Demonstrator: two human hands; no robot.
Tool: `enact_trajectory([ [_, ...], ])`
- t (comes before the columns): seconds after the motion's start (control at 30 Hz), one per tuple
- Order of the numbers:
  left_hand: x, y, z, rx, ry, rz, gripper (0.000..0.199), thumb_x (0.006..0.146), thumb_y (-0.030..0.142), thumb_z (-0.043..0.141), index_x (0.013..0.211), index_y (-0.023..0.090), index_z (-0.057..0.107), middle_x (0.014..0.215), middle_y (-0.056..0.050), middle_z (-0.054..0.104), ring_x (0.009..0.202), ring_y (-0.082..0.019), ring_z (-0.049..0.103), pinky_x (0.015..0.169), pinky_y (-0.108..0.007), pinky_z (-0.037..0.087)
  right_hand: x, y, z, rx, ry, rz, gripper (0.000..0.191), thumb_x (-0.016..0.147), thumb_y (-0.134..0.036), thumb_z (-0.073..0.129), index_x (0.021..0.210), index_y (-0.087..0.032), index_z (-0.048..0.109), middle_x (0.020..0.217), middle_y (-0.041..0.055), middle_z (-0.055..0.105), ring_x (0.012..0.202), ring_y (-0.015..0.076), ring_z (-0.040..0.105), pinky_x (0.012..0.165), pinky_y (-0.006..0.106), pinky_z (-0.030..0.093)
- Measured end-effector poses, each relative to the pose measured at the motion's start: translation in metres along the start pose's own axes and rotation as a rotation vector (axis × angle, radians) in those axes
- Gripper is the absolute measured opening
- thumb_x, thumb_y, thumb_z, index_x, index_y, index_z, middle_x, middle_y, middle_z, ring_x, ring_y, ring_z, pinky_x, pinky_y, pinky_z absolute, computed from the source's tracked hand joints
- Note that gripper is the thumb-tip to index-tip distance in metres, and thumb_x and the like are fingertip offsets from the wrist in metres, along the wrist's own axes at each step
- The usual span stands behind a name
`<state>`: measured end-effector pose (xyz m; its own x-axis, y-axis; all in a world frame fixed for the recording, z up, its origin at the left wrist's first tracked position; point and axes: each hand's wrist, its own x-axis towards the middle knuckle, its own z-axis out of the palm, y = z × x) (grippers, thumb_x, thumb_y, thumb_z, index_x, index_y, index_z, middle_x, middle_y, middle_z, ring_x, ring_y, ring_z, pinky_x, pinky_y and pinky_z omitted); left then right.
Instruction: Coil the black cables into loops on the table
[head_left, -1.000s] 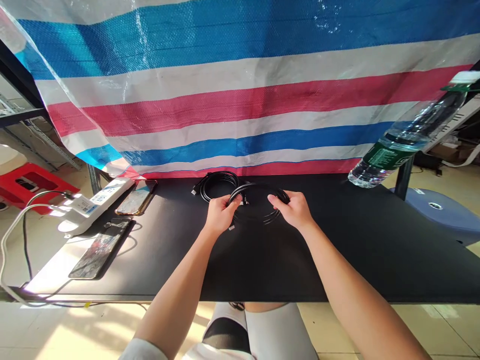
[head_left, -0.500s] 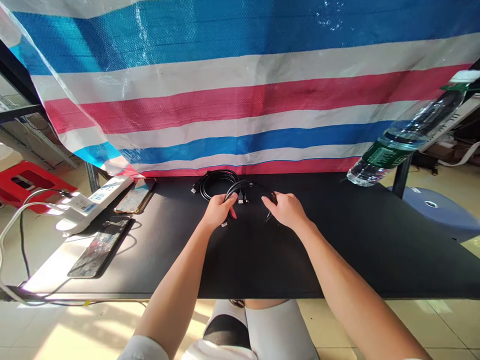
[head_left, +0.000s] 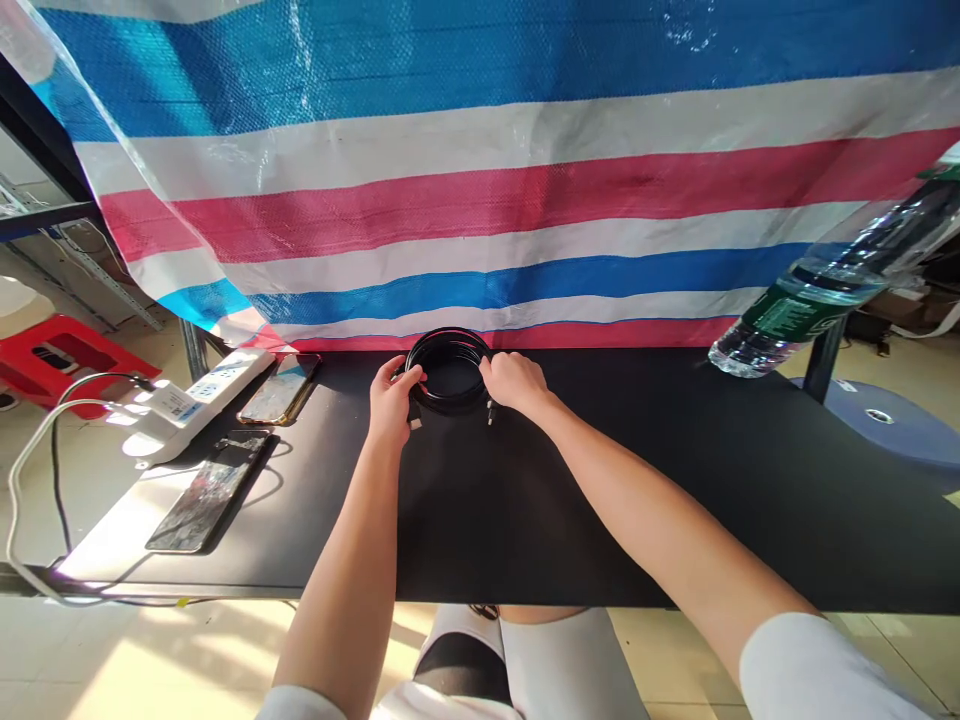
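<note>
A coiled black cable lies at the back middle of the black table, in front of the striped sheet. My left hand grips the left side of the coil between thumb and fingers, with a metal plug showing just below. On the coil's right side, my right hand is closed on the cable. A small connector hangs below its fingertips. The loops overlap, so whether this is one cable or more cannot be told.
Two phones and a white power strip with plugged-in cords are at the left. A water bottle stands at the back right. The striped sheet hangs behind; a red stool is beyond the left edge.
Both hands have moved left and slightly back. The loop they held in front now lies together with the coil behind, and the hands are at the coil's two sides.
</note>
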<state>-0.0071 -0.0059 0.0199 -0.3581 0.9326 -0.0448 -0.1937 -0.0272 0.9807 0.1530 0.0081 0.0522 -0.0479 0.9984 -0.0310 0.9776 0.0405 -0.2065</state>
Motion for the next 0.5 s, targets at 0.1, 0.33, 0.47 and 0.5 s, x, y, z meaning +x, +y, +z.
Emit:
enact_trajectory([
  [0.1,0.008,-0.008,-0.004,0.142,0.059,0.087,0.042,0.065,0.020,0.064,0.106,0.018,0.059,0.087,-0.004,0.070,0.075,-0.016,0.067,0.071,-0.030,0.054,0.020,-0.004,0.006,0.053,0.005,0.041,0.048,0.096,-0.033,0.030,0.111,-0.012,0.070,0.111,0.0202,0.070,0.106,0.0283,0.066,0.085,0.034,0.048],
  [0.33,0.006,-0.025,-0.002,0.835,0.026,0.252,0.055,0.070,0.024,0.064,0.124,0.016,0.057,0.140,-0.017,0.052,0.132,-0.031,0.046,0.110,-0.047,0.037,0.049,-0.008,0.019,0.036,-0.051,0.087,0.039,0.091,-0.033,0.044,0.109,-0.012,0.071,0.104,0.0214,0.071,0.104,0.0304,0.066,0.082,0.037,0.049],
  [0.47,0.002,-0.032,0.001,1.038,-0.032,0.247,0.059,0.076,0.033,0.063,0.131,0.014,0.053,0.149,-0.021,0.041,0.141,-0.034,0.033,0.114,-0.051,0.028,0.046,-0.008,0.023,-0.050,0.066,0.100,0.041,0.091,-0.031,0.043,0.114,-0.006,0.066,0.106,0.0253,0.069,0.103,0.0334,0.065,0.080,0.041,0.048],
  [0.5,0.003,-0.034,0.001,1.058,-0.042,0.258,0.059,0.077,0.034,0.062,0.131,0.013,0.052,0.149,-0.021,0.040,0.141,-0.034,0.032,0.115,-0.051,0.026,0.045,-0.007,0.025,-0.063,0.137,0.058,0.041,0.091,-0.030,0.043,0.118,-0.006,0.063,0.109,0.0255,0.068,0.105,0.0336,0.063,0.081,0.041,0.047],
])
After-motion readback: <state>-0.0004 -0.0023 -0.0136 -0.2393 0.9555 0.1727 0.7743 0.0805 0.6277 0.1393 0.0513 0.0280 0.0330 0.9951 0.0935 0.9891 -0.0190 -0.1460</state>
